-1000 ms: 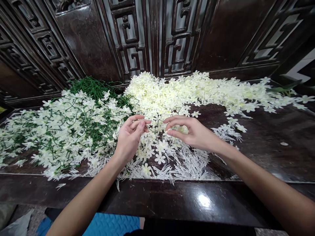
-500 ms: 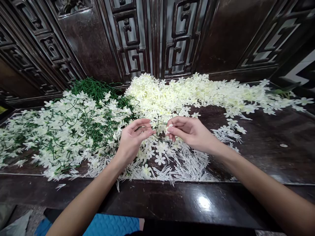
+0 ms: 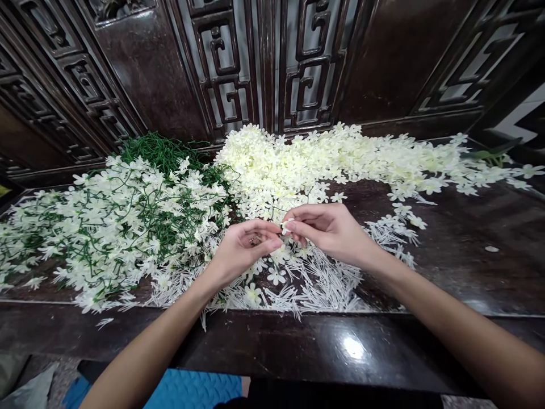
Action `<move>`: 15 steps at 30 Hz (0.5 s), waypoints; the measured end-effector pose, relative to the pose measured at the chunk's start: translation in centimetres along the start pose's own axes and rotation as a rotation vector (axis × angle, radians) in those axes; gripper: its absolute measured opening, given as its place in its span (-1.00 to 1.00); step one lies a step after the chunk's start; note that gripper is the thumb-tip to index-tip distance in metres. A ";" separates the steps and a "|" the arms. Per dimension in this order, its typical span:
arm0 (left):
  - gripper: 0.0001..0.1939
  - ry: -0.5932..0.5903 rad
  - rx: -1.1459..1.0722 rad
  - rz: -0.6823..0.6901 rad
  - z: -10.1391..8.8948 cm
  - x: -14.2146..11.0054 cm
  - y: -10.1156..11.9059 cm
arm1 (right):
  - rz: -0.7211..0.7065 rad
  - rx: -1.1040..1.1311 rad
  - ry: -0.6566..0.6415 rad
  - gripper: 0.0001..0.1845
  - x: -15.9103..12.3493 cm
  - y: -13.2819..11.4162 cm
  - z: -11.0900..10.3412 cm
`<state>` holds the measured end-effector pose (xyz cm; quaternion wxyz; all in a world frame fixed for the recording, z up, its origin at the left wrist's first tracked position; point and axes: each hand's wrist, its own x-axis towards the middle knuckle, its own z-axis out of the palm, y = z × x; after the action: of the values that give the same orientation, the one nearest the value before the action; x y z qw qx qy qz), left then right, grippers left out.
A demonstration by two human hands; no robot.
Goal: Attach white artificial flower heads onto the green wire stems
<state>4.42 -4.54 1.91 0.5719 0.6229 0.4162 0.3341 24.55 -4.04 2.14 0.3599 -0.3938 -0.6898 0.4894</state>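
Dark wooden surface (image 3: 464,244), small flower (image 3: 286,226) (white)

Glossy, smooth wooden bench (image 3: 477,272). On it, matt, cloth-like flowers (image 3: 259,162) and plastic-looking white stalks (image 3: 327,281). Behind the bench, polished carved wood panels (image 3: 170,74); below, a ridged mat (image 3: 191,389).

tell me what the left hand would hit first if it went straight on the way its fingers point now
Most likely the small white artificial flower pinched in the right hand, just beyond the fingertips of the left hand; depth there is unclear, so they may be touching.
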 end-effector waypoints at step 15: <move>-0.89 0.108 0.135 0.115 0.8 -0.6 0.4 | 0.137 0.134 -0.095 -0.81 -0.2 -0.3 0.7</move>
<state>4.92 -5.45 2.21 0.4852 0.6641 0.4315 0.3706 23.98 -4.56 2.20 0.3180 -0.3915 -0.6432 0.5760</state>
